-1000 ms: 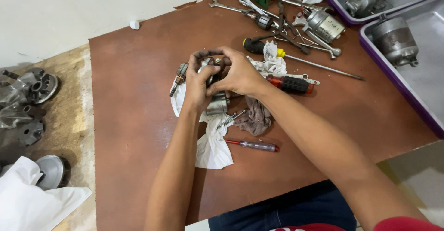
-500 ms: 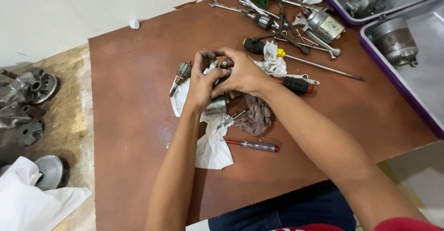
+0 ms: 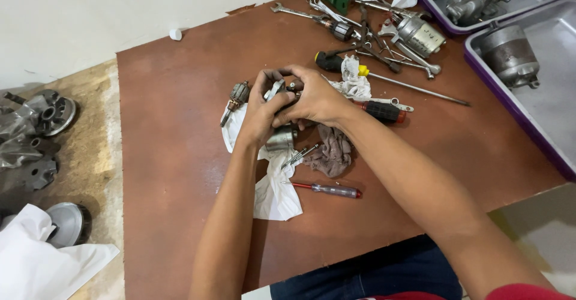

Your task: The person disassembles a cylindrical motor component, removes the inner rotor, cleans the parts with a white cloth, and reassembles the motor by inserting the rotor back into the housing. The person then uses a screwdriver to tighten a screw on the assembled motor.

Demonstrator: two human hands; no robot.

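I hold a small metal part [image 3: 277, 90] between both hands, above the middle of the brown table [image 3: 174, 156]. My left hand [image 3: 262, 117] curls around it from below, fingers closed on it; my right hand [image 3: 312, 99] is clamped over it from above, so most of the part is hidden and I cannot tell its shape. Just under my hands a metal cylinder [image 3: 280, 138] stands on a white cloth [image 3: 273, 192], with a small armature [image 3: 237, 96] lying at the cloth's far left corner. A grey rag [image 3: 330, 153] lies just beside the cylinder, and a clear-handled screwdriver [image 3: 327, 189] lies nearer to me. A red-and-black screwdriver [image 3: 384, 111] rests beside my right wrist. Farther off, wrenches [image 3: 300, 13] and other tools sit in a loose heap near the table's far edge. Purple-rimmed trays [image 3: 510, 102] with metal housings stand at the right. To the left, engine parts [image 3: 36, 129] lie on a worn floor below a pale wall.
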